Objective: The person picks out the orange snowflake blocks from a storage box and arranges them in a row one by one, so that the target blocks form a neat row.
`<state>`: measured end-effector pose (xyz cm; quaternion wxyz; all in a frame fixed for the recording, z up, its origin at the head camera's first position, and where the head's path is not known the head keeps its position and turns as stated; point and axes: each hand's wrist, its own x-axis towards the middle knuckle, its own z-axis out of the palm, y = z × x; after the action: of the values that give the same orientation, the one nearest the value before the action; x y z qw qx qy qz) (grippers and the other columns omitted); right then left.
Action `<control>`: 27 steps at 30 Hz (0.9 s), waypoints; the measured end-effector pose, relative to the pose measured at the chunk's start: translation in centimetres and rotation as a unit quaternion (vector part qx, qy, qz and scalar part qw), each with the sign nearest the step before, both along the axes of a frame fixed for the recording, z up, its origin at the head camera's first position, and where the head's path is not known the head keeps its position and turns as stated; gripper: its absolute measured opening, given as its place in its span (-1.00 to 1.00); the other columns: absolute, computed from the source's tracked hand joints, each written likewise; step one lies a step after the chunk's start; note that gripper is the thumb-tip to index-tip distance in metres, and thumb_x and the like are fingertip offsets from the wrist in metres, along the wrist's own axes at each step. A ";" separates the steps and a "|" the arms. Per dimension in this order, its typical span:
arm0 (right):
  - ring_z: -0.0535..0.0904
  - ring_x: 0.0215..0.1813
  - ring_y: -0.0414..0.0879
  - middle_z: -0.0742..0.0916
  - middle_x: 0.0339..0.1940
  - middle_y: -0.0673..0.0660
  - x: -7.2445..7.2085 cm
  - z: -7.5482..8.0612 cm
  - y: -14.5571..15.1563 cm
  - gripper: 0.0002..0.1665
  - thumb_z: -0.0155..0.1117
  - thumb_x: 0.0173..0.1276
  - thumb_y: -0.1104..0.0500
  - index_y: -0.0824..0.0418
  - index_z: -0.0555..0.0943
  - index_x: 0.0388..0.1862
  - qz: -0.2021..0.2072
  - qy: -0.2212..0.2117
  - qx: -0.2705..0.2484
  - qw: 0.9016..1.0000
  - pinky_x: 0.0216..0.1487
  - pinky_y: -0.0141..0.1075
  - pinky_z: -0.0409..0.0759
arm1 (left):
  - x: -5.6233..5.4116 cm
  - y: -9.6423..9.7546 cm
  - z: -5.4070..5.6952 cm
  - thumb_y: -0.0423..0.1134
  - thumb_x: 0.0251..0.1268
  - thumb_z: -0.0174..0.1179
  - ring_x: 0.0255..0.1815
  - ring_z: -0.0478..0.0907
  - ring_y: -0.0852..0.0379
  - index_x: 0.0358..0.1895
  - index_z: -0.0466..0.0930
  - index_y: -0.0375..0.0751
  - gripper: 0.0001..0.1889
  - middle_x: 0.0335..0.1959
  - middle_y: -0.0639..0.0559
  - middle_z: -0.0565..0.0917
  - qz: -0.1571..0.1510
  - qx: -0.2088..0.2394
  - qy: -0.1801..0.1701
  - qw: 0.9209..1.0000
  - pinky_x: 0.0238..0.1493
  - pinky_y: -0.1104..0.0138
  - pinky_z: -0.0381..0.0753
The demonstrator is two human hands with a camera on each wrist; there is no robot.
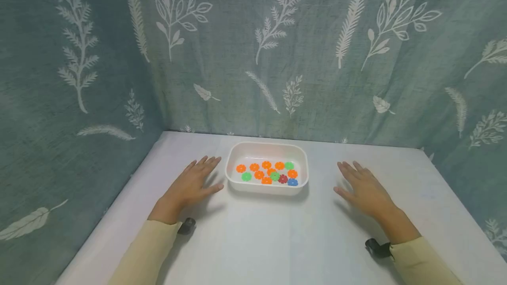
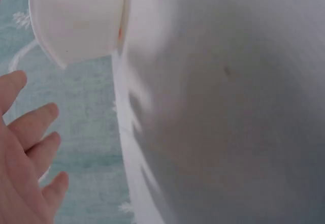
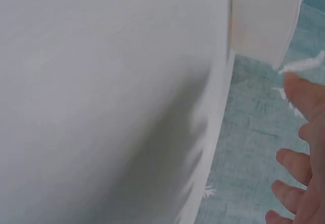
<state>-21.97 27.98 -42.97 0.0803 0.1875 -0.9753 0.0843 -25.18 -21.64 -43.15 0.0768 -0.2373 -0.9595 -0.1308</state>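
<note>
A white rectangular tub (image 1: pixel 266 190) stands toward the back of the table. On its floor lie several small flower-shaped discs, mostly orange (image 1: pixel 254 167), with some green (image 1: pixel 246 177), a red one (image 1: pixel 283 179) and a blue one (image 1: pixel 292 182). Just left of the tub my left hand (image 1: pixel 193 184) hovers palm down with fingers spread, holding nothing. Over to the right, farther from the tub, my right hand (image 1: pixel 366 191) is held the same way, with nothing in it. Both wrist views show the tub's outer wall (image 2: pixel 78 21) beyond the fingers.
The table is covered in white cloth (image 1: pixel 253 241). A blue-green curtain (image 1: pixel 237 56) with white leaf prints closes off the back and both sides. Each wrist carries a small black camera (image 1: pixel 186 226), below beige sleeves (image 1: pixel 146 254).
</note>
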 end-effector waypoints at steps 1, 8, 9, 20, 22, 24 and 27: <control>0.05 0.49 0.34 0.31 0.47 0.36 -0.2 0.0 -0.1 -0.09 0.06 0.46 -0.26 0.33 0.18 0.51 0.003 0.002 -0.007 1.000 0.40 0.23 0.02 | -0.2 0.0 -0.1 0.30 0.31 0.08 0.51 0.05 -0.15 0.54 0.10 -0.06 -0.15 0.48 -0.14 0.24 0.003 0.012 -0.006 1.000 0.44 -0.11 -0.04; 0.14 0.46 0.33 0.37 0.44 0.33 -1.9 0.1 -1.4 -0.21 0.16 0.46 -0.04 0.32 0.20 0.50 0.007 0.001 -0.028 1.000 0.38 0.21 0.12 | -1.0 0.5 -1.0 0.42 0.28 -0.03 0.49 0.09 -0.17 0.56 0.01 0.19 -0.15 0.50 -0.05 0.21 0.027 0.098 -0.087 0.991 0.35 -0.22 0.10; 0.16 0.45 0.32 0.38 0.43 0.33 -2.1 0.1 -1.6 -0.22 0.17 0.45 -0.01 0.31 0.20 0.51 0.005 0.001 -0.034 0.999 0.38 0.20 0.13 | -1.1 0.7 -1.0 0.42 0.27 -0.01 0.49 0.11 -0.16 0.56 0.00 0.22 -0.15 0.50 -0.04 0.21 0.031 0.104 -0.094 0.990 0.35 -0.23 0.11; 0.34 0.37 0.27 0.47 0.37 0.29 -4.3 1.0 -5.2 -0.23 0.23 0.41 0.00 0.20 0.24 0.51 -0.021 -0.026 -0.074 0.997 0.31 0.19 0.29 | -1.9 2.6 -2.7 0.14 0.20 0.31 0.43 0.24 -0.11 0.54 0.03 0.35 -0.13 0.45 -0.06 0.30 0.068 0.271 -0.180 0.943 0.31 -0.17 0.22; 0.37 0.35 0.25 0.51 0.34 0.26 -4.7 1.3 -5.9 -0.25 0.22 0.42 0.00 0.19 0.26 0.50 -0.008 -0.018 -0.086 0.996 0.30 0.19 0.30 | -2.2 2.6 -3.4 0.08 0.25 0.30 0.41 0.28 -0.12 0.54 0.05 0.32 -0.16 0.43 -0.11 0.33 0.062 0.324 -0.185 0.926 0.31 -0.15 0.24; 0.38 0.34 0.24 0.54 0.31 0.24 -5.0 1.6 -6.9 -0.27 0.22 0.42 -0.02 0.18 0.29 0.49 -0.002 -0.023 -0.100 0.995 0.30 0.19 0.30 | -2.4 2.6 -3.9 -0.01 0.30 0.28 0.41 0.28 -0.15 0.54 0.05 0.25 -0.20 0.42 -0.18 0.34 0.047 0.372 -0.187 0.908 0.32 -0.14 0.23; 0.39 0.34 0.22 0.57 0.28 0.21 -5.6 2.0 -8.8 -0.31 0.22 0.42 -0.04 0.13 0.35 0.46 -0.004 -0.048 -0.115 0.992 0.29 0.20 0.31 | -2.7 2.5 -4.5 -0.03 0.30 0.28 0.43 0.25 -0.14 0.53 0.08 0.27 -0.21 0.42 -0.18 0.33 0.051 0.399 -0.194 0.895 0.32 -0.16 0.22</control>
<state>-27.55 19.23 -40.98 0.0550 0.1686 -0.9626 0.2048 -27.87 -19.11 -47.61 -0.0164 -0.1072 -0.8335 -0.5418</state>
